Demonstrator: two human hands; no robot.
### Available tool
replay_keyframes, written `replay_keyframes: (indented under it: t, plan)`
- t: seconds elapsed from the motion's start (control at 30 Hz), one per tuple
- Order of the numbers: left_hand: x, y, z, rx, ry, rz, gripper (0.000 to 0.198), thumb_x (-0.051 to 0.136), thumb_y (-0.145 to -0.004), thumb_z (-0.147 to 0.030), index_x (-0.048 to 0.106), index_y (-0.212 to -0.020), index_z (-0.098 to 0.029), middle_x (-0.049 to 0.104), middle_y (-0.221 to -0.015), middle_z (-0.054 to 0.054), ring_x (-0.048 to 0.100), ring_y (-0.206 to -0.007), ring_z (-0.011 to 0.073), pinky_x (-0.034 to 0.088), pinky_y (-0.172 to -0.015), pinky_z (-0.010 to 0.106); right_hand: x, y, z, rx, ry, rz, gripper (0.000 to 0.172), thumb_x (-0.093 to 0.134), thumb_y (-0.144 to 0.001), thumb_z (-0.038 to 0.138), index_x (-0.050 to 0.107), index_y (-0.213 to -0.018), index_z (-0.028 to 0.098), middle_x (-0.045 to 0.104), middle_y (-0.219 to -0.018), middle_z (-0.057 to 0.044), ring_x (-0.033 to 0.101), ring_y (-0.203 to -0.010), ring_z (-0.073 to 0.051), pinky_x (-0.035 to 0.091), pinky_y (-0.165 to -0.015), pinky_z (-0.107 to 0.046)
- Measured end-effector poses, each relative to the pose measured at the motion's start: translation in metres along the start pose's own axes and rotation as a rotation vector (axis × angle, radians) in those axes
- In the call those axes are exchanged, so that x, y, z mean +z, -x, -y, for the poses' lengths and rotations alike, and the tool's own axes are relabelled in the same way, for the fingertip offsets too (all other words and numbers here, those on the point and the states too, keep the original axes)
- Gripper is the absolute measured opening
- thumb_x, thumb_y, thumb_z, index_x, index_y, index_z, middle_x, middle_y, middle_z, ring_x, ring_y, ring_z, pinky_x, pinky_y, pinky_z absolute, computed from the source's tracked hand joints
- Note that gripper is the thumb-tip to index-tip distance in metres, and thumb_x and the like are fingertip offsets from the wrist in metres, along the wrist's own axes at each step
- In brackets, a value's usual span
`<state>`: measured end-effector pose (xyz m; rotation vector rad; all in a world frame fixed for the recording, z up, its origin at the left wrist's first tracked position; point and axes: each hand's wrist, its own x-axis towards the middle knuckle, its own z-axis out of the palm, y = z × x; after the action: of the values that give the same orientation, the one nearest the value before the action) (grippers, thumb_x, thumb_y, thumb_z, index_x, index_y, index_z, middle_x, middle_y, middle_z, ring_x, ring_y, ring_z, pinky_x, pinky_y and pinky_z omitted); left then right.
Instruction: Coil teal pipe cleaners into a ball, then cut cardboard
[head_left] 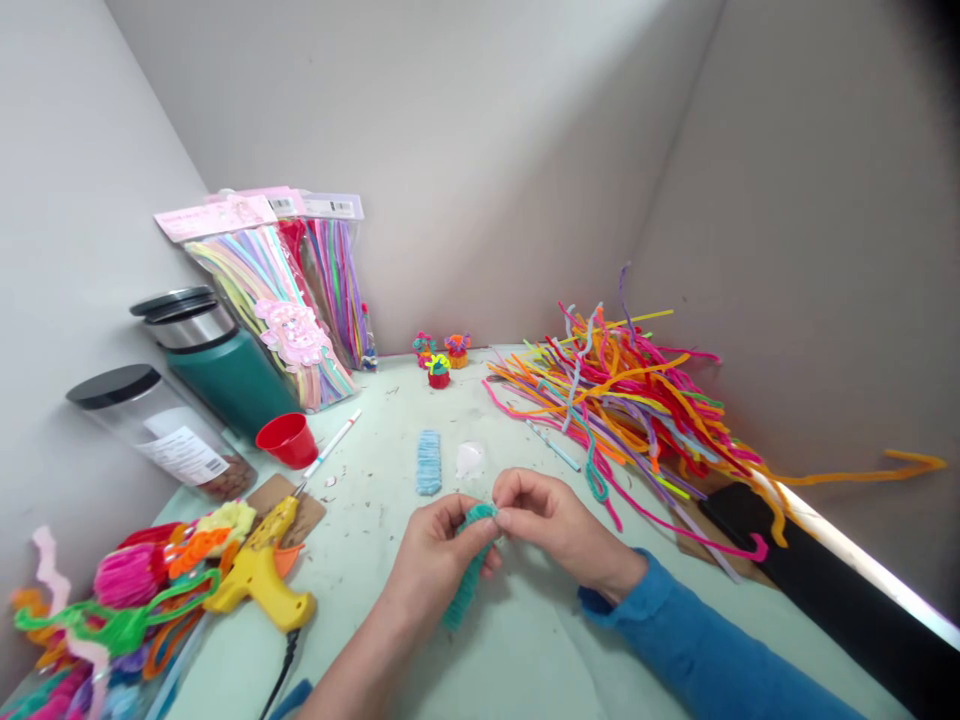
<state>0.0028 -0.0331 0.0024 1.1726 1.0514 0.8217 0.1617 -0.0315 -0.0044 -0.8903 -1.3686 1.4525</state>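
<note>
Between my hands is a teal strip of coiled pipe cleaner (pixel 463 592), its lower end hanging below my fingers. My left hand (pixel 442 545) is closed round its upper part, thumb on top. My right hand (pixel 544 520) pinches at the strip's top end, thumb and forefinger together; what lies in the pinch is too small to make out. Just beyond my hands a light blue pipe-cleaner strip (pixel 429 462) lies flat, with a small white piece (pixel 470 458) beside it.
A yellow glue gun (pixel 262 570) lies left, near a red cup (pixel 287 440), a white marker (pixel 334 447), a teal bottle (pixel 225 370) and a clear jar (pixel 161 430). Loose pipe cleaners (pixel 622 390) are heaped right. Small pipe-cleaner figures (pixel 439 371) stand at the back.
</note>
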Motion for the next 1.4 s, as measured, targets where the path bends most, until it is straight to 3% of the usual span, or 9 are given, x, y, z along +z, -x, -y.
replay_keyframes:
  t: [0.23,0.4,0.47,0.53,0.67,0.73,1.0,1.23,1.4]
  plan:
    - [0.0021,0.0044,0.0032,0.19,-0.509,-0.103,0.011,0.053,-0.076,-0.023,0.061,-0.072,-0.017,0.06,-0.058,0.0,0.053,-0.056,0.0135,0.04,-0.056,0.024,0.0024,-0.0009,-0.0009,0.166,0.139,-0.09,0.006,0.057,-0.069,0.014,0.051,-0.069,0.016,0.05,-0.057,0.005,0.046,-0.054,-0.009,0.034,-0.053,-0.021]
    - [0.0024,0.0064,0.0032,0.365,-0.674,-0.115,0.011,0.051,-0.075,-0.017,0.062,-0.076,-0.019,0.064,-0.072,0.003,0.057,-0.068,0.0158,0.04,-0.064,0.026,0.0002,-0.0006,-0.0016,0.296,0.056,-0.046,0.006,0.056,-0.069,0.014,0.052,-0.072,0.016,0.05,-0.053,0.006,0.047,-0.049,-0.008,0.036,-0.05,-0.02]
    - [0.0023,0.0047,0.0028,0.355,-0.618,-0.103,0.01,0.052,-0.075,-0.019,0.062,-0.076,-0.018,0.063,-0.071,0.003,0.057,-0.068,0.0159,0.041,-0.065,0.027,-0.0001,-0.0007,-0.0017,0.278,0.001,-0.028,0.008,0.058,-0.07,0.017,0.051,-0.074,0.016,0.05,-0.055,0.006,0.047,-0.049,-0.008,0.038,-0.05,-0.021]
    - [0.0023,0.0023,0.0019,0.247,-0.433,-0.081,0.01,0.053,-0.077,-0.024,0.061,-0.077,-0.017,0.062,-0.066,0.002,0.056,-0.061,0.0149,0.042,-0.062,0.027,0.0007,-0.0007,-0.0013,0.175,-0.012,-0.048,0.009,0.059,-0.073,0.02,0.052,-0.076,0.016,0.052,-0.061,0.005,0.047,-0.052,-0.008,0.039,-0.052,-0.021]
    - [0.002,0.0,-0.0004,0.009,0.053,-0.007,0.017,0.058,-0.075,-0.032,0.055,-0.082,-0.016,0.062,-0.072,0.003,0.057,-0.057,0.0133,0.046,-0.056,0.028,0.0046,0.0006,-0.0005,-0.049,0.125,-0.106,0.006,0.057,-0.078,0.022,0.054,-0.079,0.017,0.053,-0.069,0.003,0.048,-0.057,-0.009,0.039,-0.055,-0.022]
    - [0.0008,0.001,-0.001,-0.039,0.156,0.023,0.021,0.06,-0.075,-0.034,0.054,-0.084,-0.015,0.062,-0.071,0.003,0.056,-0.054,0.012,0.046,-0.054,0.026,0.0061,0.0018,-0.0005,-0.125,0.221,-0.104,0.006,0.056,-0.08,0.022,0.055,-0.077,0.017,0.053,-0.072,0.001,0.049,-0.062,-0.01,0.04,-0.059,-0.023]
    - [-0.0008,0.0016,-0.003,-0.049,0.116,0.05,0.019,0.057,-0.077,-0.032,0.053,-0.083,-0.014,0.061,-0.059,0.002,0.054,-0.047,0.0106,0.042,-0.051,0.024,0.0067,0.0023,-0.0072,-0.147,0.266,-0.104,0.005,0.049,-0.086,0.023,0.052,-0.084,0.02,0.054,-0.071,0.001,0.053,-0.065,-0.012,0.042,-0.063,-0.025]
    - [0.0008,0.0013,-0.0036,-0.066,0.11,0.04,0.021,0.057,-0.077,-0.032,0.051,-0.083,-0.014,0.062,-0.056,0.002,0.055,-0.048,0.012,0.043,-0.052,0.024,0.003,0.0027,-0.0035,-0.396,0.583,-0.089,0.009,0.049,-0.085,0.017,0.058,-0.082,0.019,0.052,-0.079,-0.003,0.051,-0.073,-0.015,0.041,-0.065,-0.028]
    - [0.0015,0.0014,-0.0032,-0.03,0.102,0.014,0.021,0.058,-0.077,-0.033,0.048,-0.084,-0.015,0.062,-0.055,0.001,0.055,-0.047,0.0121,0.044,-0.052,0.025,0.0043,0.0034,-0.0033,-0.409,0.599,-0.096,0.008,0.049,-0.085,0.016,0.057,-0.084,0.019,0.052,-0.079,-0.003,0.051,-0.071,-0.014,0.041,-0.063,-0.027]
